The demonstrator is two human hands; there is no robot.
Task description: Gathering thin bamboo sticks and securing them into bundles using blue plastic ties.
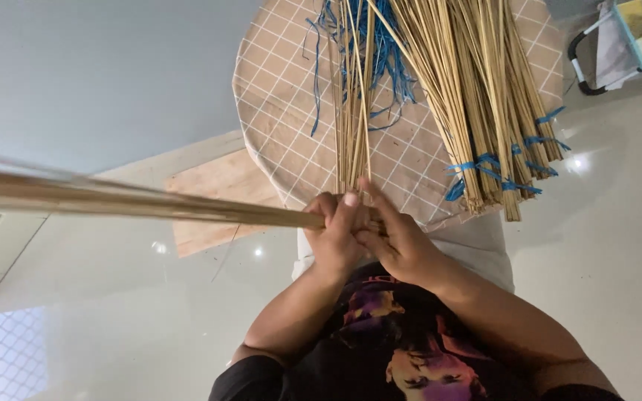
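Two hands meet at the centre of the frame, both closed on thin straw-coloured sticks. Starting at the left edge, a bundle point(135, 199) of sticks runs as a blurred band across the frame, its long axis nearly level and dipping slightly toward the right, its near end pointing into the left hand point(336, 241). That hand is wrapped shut around the bundle's end, fingers curled over it and thumb up. Just to its right, touching it, the right hand point(403, 245) pinches the lower ends of a small sheaf point(354, 111) of sticks with fingers pressed together; this sheaf stands almost upright in the frame, its long axis running from the hands toward the top edge. Behind it lies a round board point(276, 111) covered in tan checked cloth, with loose blue strips point(380, 52) tangled near the top. Further right, a large fan of sticks point(484, 96) lies on the board, slanting down to the right, bound near its lower ends with blue ties point(495, 174). At upper right a folding stool point(618, 44) shows in part.

As a judgement: the long bundle hangs far out to the left from a single fist, so its weight could lever it down or let sticks slide loose. The thin sheaf, held only at its ends, could splay or slip from the pinch and mix with the loose blue strips.
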